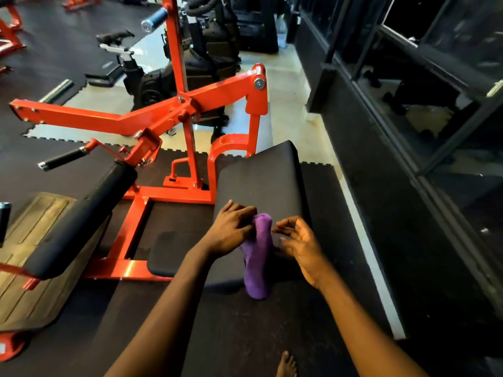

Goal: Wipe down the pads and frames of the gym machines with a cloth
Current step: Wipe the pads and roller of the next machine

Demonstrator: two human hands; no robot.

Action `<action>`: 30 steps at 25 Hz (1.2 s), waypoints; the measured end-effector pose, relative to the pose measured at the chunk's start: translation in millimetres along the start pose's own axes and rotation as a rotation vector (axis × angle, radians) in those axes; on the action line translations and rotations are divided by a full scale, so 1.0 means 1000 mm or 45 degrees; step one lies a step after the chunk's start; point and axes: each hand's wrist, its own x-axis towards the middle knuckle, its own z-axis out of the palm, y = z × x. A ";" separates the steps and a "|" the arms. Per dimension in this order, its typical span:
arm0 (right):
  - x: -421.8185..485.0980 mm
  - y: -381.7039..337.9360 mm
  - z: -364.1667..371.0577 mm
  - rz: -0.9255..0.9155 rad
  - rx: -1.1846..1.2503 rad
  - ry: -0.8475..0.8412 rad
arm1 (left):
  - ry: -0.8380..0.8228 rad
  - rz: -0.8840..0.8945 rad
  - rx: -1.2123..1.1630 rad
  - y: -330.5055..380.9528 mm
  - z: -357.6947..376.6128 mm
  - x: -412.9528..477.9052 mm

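Cloth point(258, 257): purple, bunched, over the pad point(261, 175) (orange frame point(217, 93) behind).
Left hand point(231, 231): fingers point(243, 214) clamped on cloth.
Right hand point(300, 242): fingers apart, bent, beside cloth.

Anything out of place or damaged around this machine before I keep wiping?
Only the floor mat: beyond the red frame tiles seem missing, leaving a jagged edge and bare pale floor. Pad and cloth look fine.

A gym: orange steel machine frame point(141, 115), black pads point(261, 175), rubber floor mats point(54, 50).
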 end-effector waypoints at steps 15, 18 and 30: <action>0.081 0.057 -0.046 0.274 -0.807 0.716 | 0.277 -0.440 0.442 -0.058 0.090 0.075; 0.081 0.062 -0.047 0.228 -0.907 0.735 | 0.285 -0.574 0.112 -0.048 0.133 0.053; 0.079 0.062 -0.050 0.162 -0.842 0.730 | 0.722 -0.390 -0.472 -0.020 0.059 0.035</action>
